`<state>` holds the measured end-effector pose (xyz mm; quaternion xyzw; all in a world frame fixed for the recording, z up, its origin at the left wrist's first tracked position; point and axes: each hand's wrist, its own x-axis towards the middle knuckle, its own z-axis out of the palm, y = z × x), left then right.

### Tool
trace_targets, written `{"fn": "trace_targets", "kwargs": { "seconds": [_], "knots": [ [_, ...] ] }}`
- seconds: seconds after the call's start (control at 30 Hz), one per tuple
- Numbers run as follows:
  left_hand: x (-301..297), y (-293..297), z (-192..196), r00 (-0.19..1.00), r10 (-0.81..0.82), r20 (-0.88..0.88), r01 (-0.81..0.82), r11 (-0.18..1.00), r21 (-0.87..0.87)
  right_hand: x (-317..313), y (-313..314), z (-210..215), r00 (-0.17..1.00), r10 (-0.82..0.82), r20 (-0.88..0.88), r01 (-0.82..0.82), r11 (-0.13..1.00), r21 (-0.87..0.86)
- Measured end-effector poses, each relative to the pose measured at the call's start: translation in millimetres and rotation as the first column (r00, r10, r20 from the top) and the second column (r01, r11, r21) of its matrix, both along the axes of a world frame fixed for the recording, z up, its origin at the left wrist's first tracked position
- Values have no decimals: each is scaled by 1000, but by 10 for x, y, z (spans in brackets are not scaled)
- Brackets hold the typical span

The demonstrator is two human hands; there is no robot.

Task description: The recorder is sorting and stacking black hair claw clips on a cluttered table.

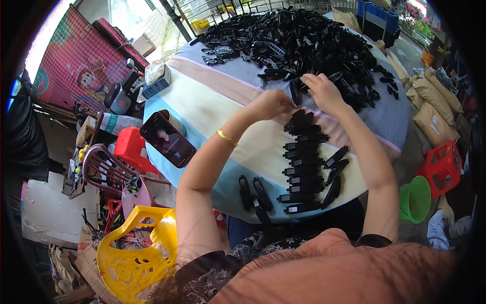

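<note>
Head view | left hand (273, 104) fingers curled, contents unclear | right hand (324, 91) fingers pinching black clip (295, 91)

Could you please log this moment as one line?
left hand: closed on black clip | right hand: at clip pile | finished row near table edge

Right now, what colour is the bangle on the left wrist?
Gold; the bangle shows clearly in the head view, below the left hand.
</note>
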<state>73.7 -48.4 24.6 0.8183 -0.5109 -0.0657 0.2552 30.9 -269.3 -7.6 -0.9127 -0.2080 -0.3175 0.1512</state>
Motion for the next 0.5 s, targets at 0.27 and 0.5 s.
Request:
{"fn": "trace_targets", "kwargs": {
  "seconds": [0.27, 0.5],
  "knots": [
    [216, -329, -179, 825, 61, 562, -60, 998, -19, -9, -62, -26, 997, -77, -15, 73, 979, -188],
    [-92, -47, -138, 992, 67, 112, -54, 992, -113, -57, -84, 66, 976, -51, -210, 69, 995, 76]
  ]
}}
